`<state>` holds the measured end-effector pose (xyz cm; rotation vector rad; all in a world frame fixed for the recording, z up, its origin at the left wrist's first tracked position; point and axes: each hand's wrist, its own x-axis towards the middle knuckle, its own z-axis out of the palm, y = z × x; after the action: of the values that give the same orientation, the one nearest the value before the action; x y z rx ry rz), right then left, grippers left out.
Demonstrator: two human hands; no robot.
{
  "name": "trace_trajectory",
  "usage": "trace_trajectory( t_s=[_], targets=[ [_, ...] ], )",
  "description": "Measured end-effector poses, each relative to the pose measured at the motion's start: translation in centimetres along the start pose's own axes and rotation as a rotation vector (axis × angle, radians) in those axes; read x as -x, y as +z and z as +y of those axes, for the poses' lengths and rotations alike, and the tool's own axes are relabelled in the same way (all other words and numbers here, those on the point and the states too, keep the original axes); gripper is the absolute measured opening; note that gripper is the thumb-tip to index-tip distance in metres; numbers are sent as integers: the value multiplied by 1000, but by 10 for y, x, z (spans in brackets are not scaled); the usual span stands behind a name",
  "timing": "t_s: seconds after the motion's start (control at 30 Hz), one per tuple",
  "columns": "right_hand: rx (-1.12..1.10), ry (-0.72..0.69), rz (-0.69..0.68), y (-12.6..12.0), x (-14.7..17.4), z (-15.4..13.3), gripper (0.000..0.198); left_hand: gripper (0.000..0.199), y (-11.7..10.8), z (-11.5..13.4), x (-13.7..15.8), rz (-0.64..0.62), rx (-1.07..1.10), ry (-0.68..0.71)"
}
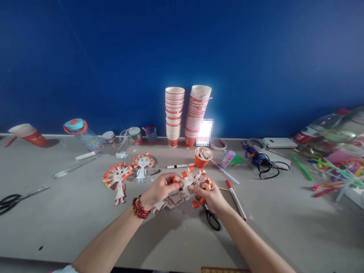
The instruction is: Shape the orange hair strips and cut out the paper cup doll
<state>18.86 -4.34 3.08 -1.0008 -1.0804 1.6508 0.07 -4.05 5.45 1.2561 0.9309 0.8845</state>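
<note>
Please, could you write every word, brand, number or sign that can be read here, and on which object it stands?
No text can be read with certainty.
Bottle label at right: too blurred to read.
Tilted cup at far left: print too small to read.
Green-and-white jar: too small to read.
Held paper piece: drawn lines, no readable word.

Head cam, fwd/down, near desk (62, 223), rt. side prob. blurry
</note>
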Motion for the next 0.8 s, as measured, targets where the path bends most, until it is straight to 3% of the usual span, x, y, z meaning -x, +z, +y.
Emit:
trace_trajectory(
  t_s=[0.2, 0.37, 0.6, 0.8],
  targets=[
    [97, -69, 0, -5, -5, 8, 24, 22, 2, 0, 3, 35, -38, -7],
    [114, 1, -36, -5, -5, 4, 28, 20, 4, -6, 1, 69, -22, 5],
    [-128, 41, -54, -4, -5, -9, 33, 34, 3, -10, -4, 191, 285, -122],
    [-255, 93, 100, -9, -10, -5, 29, 37, 1, -21, -9, 280, 415, -120]
  ],
)
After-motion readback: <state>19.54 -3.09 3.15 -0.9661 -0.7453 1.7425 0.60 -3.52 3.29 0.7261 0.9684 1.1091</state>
